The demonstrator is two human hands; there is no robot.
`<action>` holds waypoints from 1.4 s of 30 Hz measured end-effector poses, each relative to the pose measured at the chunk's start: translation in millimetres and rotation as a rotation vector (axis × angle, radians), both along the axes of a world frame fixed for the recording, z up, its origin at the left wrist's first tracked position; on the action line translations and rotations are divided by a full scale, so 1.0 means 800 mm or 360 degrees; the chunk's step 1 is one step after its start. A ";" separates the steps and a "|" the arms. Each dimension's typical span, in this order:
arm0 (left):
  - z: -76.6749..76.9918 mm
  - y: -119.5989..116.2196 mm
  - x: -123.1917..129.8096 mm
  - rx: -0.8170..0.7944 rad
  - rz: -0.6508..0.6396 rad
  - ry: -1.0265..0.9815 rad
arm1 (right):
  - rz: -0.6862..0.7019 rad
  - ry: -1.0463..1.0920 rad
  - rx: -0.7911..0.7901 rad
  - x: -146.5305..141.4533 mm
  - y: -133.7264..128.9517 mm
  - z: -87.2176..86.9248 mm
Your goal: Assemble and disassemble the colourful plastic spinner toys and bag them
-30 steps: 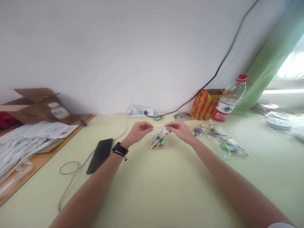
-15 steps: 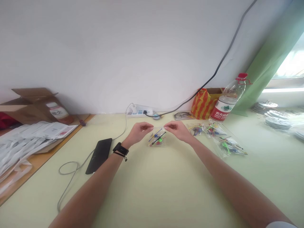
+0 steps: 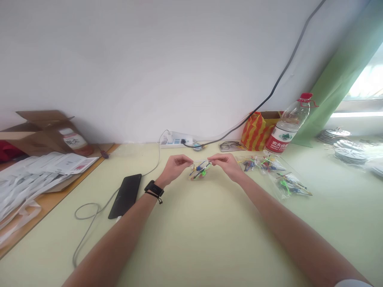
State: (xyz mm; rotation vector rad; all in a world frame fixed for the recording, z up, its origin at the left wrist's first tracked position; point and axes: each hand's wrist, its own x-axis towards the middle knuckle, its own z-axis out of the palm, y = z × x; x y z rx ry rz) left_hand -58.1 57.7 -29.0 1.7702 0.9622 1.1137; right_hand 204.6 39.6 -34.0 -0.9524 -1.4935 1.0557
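A small clear plastic bag [image 3: 200,171] with colourful little plastic pieces inside hangs between my hands, just above the pale green table [image 3: 191,231]. My left hand [image 3: 176,166] pinches its upper left corner between thumb and fingertips. At the upper right corner, my right hand [image 3: 224,164] grips the bag in the same way. Similar filled bags [image 3: 289,184] lie on the table to the right of my right hand.
A black phone [image 3: 125,196] with a grey cable lies left. Behind stand a power strip [image 3: 176,140], glasses [image 3: 229,146], a striped bag [image 3: 254,131] and a large bottle [image 3: 285,127]. White packets [image 3: 60,167] lie far left, stacked metal discs [image 3: 350,151] far right.
The bag has tilted and its pieces have shifted slightly up and right. Both hands keep their pinch on it, moving only a little.
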 end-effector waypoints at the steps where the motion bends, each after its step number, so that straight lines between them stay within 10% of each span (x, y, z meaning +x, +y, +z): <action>1: 0.000 -0.001 0.000 -0.0024 0.0007 -0.0006 | 0.0003 0.0008 -0.0014 0.000 0.000 -0.001; 19: 0.045 -0.027 0.018 0.0319 -0.0276 0.0488 | 0.0173 -0.0905 0.0592 -0.007 -0.015 0.037; 42: 0.159 -0.081 0.000 0.0542 -0.0210 0.0625 | 0.0142 -0.0927 0.0753 0.012 -0.082 0.152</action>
